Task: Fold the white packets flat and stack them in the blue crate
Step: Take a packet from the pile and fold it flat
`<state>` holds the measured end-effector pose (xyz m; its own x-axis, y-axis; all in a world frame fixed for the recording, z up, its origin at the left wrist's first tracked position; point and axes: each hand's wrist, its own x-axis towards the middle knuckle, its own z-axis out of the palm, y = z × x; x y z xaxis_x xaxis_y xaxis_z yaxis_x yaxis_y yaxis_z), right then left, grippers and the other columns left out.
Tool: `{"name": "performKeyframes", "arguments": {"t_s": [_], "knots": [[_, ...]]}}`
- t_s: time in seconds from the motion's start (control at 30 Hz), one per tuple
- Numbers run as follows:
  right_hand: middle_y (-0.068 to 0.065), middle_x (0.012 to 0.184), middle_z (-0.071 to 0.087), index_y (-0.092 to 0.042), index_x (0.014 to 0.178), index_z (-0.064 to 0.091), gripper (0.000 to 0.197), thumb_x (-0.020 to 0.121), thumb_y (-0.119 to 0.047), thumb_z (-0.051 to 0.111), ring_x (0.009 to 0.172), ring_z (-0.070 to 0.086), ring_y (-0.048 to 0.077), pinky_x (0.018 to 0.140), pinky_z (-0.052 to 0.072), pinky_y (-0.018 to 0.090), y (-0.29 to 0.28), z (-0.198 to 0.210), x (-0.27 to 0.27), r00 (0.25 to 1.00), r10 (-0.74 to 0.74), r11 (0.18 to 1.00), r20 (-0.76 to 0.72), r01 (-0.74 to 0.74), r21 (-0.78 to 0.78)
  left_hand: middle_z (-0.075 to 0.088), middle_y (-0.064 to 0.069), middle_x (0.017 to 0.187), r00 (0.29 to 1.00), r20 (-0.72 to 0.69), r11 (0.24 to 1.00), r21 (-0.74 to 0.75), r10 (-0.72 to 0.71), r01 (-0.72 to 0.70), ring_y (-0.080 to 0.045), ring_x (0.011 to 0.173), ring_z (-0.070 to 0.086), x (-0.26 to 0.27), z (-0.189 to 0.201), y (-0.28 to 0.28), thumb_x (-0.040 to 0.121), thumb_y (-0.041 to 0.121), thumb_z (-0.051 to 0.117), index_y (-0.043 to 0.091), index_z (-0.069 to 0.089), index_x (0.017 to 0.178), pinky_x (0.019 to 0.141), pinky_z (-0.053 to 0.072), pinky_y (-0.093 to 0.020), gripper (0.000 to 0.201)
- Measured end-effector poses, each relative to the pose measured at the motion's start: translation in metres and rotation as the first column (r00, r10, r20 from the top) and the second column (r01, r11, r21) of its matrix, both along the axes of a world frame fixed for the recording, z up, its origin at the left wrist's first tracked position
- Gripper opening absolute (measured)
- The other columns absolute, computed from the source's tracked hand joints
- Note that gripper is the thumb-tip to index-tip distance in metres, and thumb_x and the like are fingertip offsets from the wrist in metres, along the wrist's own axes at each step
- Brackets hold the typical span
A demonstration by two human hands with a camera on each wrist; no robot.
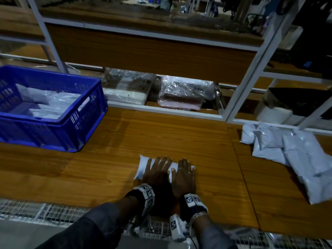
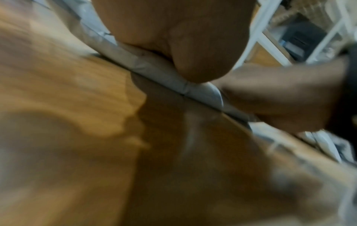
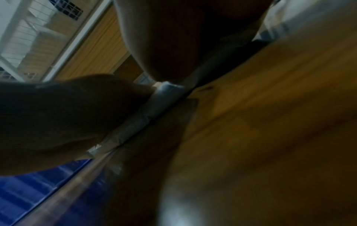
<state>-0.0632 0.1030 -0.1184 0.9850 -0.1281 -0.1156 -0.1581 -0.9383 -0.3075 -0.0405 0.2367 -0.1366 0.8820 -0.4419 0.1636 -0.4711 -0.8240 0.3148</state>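
Under both grips, flat on table (image 1: 100, 168): white packet (image 1: 143, 168); L hand (image 1: 158, 174) & R hand (image 1: 185, 177) fingers straight, pressing.

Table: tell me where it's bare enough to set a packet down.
The bare wood between the blue crate and the loose packets is free, from the shelf rail to the hands. Another free patch lies below the crate, left of the left hand. The right end is crowded; both hands press a packet.
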Motion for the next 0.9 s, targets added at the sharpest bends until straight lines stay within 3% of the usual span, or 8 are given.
{"name": "performKeyframes", "arguments": {"t_s": [0.13, 0.3, 0.4, 0.57, 0.63, 0.7, 0.77, 0.9], "knots": [[0.006, 0.169, 0.004, -0.012, 0.161, 0.013, 0.071, 0.104, -0.054, 0.009, 0.156, 0.002, 0.02, 0.125, -0.007, 0.041, -0.001, 0.006, -0.001, 1.0, 0.012, 1.0, -0.009, -0.012, -0.021, 0.064, -0.001, 0.138, 0.976, -0.214, 0.997, 0.071, 0.04, -0.026, -0.02, 0.121, 0.065, 0.008, 0.005, 0.017, 0.094, 0.042, 0.043, 0.031, 0.063, 0.137, 0.106, 0.035, -0.048, 0.048], [0.006, 0.168, 0.008, -0.028, 0.16, 0.019, 0.068, 0.097, -0.047, 0.003, 0.156, 0.009, 0.025, 0.122, -0.005, 0.048, 0.003, 0.005, -0.017, 0.975, 0.179, 0.982, 0.135, -0.167, -0.092, 0.057, -0.019, 0.142, 0.988, 0.006, 0.983, -0.099, 0.154, -0.152, -0.035, 0.13, 0.055, 0.003, 0.0, 0.034, 0.107, 0.053, 0.017, 0.043, 0.013, 0.159, 0.106, 0.039, -0.054, 0.053], [-0.001, 0.169, 0.01, -0.038, 0.159, 0.018, 0.062, 0.099, -0.045, 0.007, 0.155, 0.01, 0.023, 0.122, -0.004, 0.052, 0.003, 0.004, -0.019, 0.97, 0.209, 0.974, 0.123, -0.196, -0.112, 0.059, -0.023, 0.139, 0.987, -0.034, 0.984, -0.072, 0.159, -0.161, -0.041, 0.124, 0.06, 0.008, -0.006, 0.035, 0.107, 0.052, 0.011, 0.043, 0.029, 0.152, 0.091, 0.052, -0.062, 0.049], [-0.004, 0.168, 0.015, -0.04, 0.158, 0.02, 0.056, 0.103, -0.044, 0.015, 0.155, 0.01, 0.02, 0.122, -0.004, 0.055, 0.003, 0.004, -0.016, 0.977, 0.194, 0.978, 0.094, -0.185, -0.1, 0.062, -0.02, 0.136, 0.989, -0.11, 0.995, 0.037, 0.096, -0.093, -0.037, 0.121, 0.063, 0.016, -0.016, 0.032, 0.108, 0.049, 0.018, 0.041, 0.046, 0.14, 0.102, 0.037, -0.053, 0.043], [-0.004, 0.169, 0.012, -0.04, 0.159, 0.016, 0.061, 0.099, -0.046, 0.006, 0.156, 0.007, 0.021, 0.122, -0.004, 0.056, 0.003, 0.006, -0.016, 0.978, 0.192, 0.978, 0.083, -0.184, -0.1, 0.06, -0.02, 0.138, 0.985, -0.144, 0.995, 0.058, 0.093, -0.086, -0.037, 0.123, 0.062, 0.016, -0.013, 0.034, 0.108, 0.05, 0.013, 0.044, 0.04, 0.145, 0.102, 0.042, -0.056, 0.047], [-0.005, 0.169, 0.006, -0.041, 0.159, 0.008, 0.062, 0.098, -0.048, 0.002, 0.156, 0.0, 0.019, 0.123, -0.008, 0.053, 0.001, 0.01, -0.015, 0.978, 0.204, 0.976, 0.038, -0.2, -0.08, 0.039, -0.019, 0.157, 0.992, -0.114, 0.993, 0.101, 0.063, -0.052, -0.039, 0.143, 0.04, 0.017, -0.004, 0.041, 0.101, 0.061, -0.005, 0.05, 0.013, 0.156, 0.111, 0.035, -0.064, 0.059], [-0.005, 0.17, -0.001, -0.042, 0.159, 0.005, 0.057, 0.103, -0.051, 0.01, 0.156, -0.005, 0.018, 0.123, -0.012, 0.051, -0.003, 0.016, -0.015, 0.974, 0.225, 0.974, 0.014, -0.224, -0.036, 0.001, -0.009, 0.169, 0.988, -0.153, 0.991, 0.137, 0.027, -0.006, -0.031, 0.156, 0.0, 0.012, 0.004, 0.045, 0.083, 0.073, -0.019, 0.051, -0.004, 0.154, 0.122, 0.006, -0.059, 0.076], [-0.007, 0.169, -0.006, -0.041, 0.16, 0.006, 0.073, 0.097, -0.072, 0.027, 0.155, -0.009, 0.018, 0.123, -0.011, 0.05, -0.014, 0.021, -0.016, 0.955, 0.296, 0.953, -0.03, -0.293, 0.076, -0.012, 0.001, 0.169, 0.961, -0.277, 0.99, 0.13, -0.025, 0.063, -0.022, 0.155, -0.014, 0.01, 0.024, 0.061, 0.091, 0.076, 0.011, 0.045, -0.003, 0.158, 0.122, -0.006, -0.056, 0.075]]}}
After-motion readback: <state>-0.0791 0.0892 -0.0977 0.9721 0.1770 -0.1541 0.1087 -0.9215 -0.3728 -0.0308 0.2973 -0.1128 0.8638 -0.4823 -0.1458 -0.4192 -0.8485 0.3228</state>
